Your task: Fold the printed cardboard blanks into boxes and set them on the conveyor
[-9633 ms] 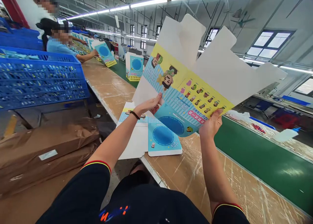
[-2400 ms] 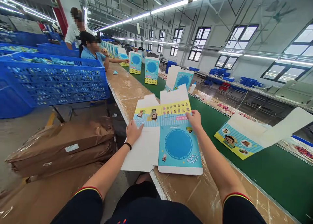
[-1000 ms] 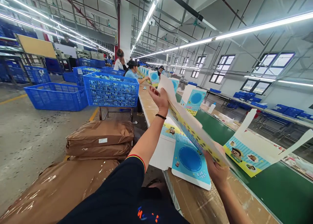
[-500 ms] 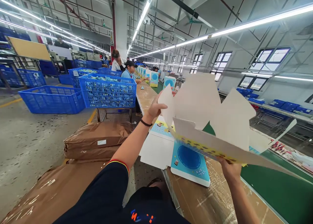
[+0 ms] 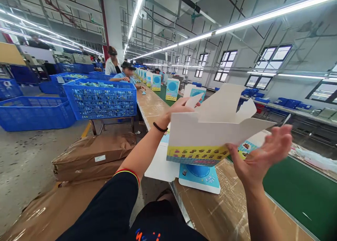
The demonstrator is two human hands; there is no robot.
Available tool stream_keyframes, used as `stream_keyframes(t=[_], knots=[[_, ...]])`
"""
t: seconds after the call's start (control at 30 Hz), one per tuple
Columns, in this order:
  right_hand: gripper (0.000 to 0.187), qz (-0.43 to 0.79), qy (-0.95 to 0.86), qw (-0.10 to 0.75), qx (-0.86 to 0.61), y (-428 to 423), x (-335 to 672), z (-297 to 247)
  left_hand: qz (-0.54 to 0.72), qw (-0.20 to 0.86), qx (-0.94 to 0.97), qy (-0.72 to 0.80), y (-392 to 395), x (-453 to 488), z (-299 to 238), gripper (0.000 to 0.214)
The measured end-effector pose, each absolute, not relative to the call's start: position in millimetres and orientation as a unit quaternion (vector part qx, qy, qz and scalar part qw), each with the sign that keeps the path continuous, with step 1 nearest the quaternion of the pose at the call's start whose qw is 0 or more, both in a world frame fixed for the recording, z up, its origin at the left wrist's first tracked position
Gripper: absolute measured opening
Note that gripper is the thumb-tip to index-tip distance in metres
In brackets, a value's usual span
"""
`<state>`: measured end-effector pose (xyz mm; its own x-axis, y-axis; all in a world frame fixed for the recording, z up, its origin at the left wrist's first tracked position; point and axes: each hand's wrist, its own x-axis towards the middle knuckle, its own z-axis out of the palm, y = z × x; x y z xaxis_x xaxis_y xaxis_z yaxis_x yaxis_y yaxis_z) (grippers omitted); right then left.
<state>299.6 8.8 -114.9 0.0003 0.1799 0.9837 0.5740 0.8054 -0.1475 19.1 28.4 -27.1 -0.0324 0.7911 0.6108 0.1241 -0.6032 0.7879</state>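
My left hand (image 5: 176,114) grips the folded cardboard box (image 5: 200,135) by its edge, lifting it clear of the workbench (image 5: 210,213); my open right hand (image 5: 259,156) holds nothing, just beside the box.

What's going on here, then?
At a long factory workbench, a person's left hand grips a partly folded printed cardboard carton, while the right hand stands open beside it. Another printed carton lies flat on the bench. A co-worker is farther along, beside blue plastic crates.
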Motion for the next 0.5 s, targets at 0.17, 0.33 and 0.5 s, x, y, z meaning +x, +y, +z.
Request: stream_keyframes(t=[0.17,0.33,0.5], knots=[[0.034,-0.262,-0.749,0.534,-0.29,-10.2,286.7,-84.9,0.51,0.26,0.734,0.365,41.2,35.1,-44.4,0.052],[0.047,-0.168,-0.863,0.254,-0.403,24.9,266.6,-95.3,0.494,0.328,0.673,0.442,63.6,35.3,-95.7,0.035],[0.054,-0.039,-0.877,-0.039,-0.478,29.0,244.0,-94.8,0.549,0.398,0.594,0.433,67.7,18.8,-125.1,0.049]])
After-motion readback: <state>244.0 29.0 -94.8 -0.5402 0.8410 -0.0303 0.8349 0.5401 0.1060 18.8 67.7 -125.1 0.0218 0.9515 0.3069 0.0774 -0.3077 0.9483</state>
